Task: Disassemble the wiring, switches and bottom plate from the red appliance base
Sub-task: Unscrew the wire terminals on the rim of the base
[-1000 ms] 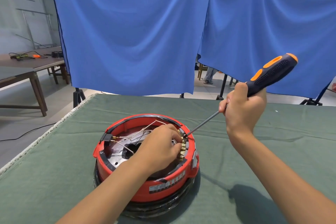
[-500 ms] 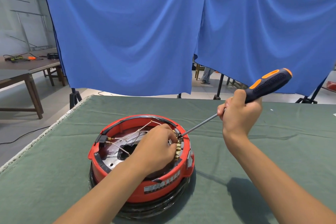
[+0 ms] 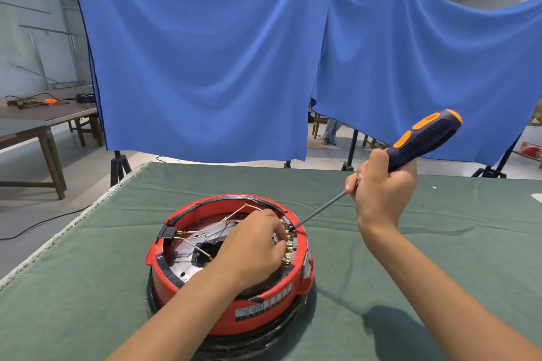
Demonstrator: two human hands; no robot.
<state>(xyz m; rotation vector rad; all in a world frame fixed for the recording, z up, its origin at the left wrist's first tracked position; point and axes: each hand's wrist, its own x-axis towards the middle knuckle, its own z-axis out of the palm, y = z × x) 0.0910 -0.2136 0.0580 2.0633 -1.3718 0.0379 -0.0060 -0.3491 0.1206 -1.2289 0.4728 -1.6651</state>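
A green cloth (image 3: 410, 243) is spread under both hands, and the red base (image 3: 264, 311) is sat on it right below the left hand (image 3: 252, 252), a bit left of the right one. The left hand is laid inside the base with fingers curled down by the brass terminals (image 3: 289, 249) at its far-right rim (whether anything is actually pinched can't be told). A screwdriver (image 3: 422, 138) is gripped tight in the right hand (image 3: 381, 193), fist closed round the handle, with the tip run down to the rim just past the left fingertips. Thin wires (image 3: 217, 226) are seen looping left of that hand to a black switch (image 3: 167, 233).
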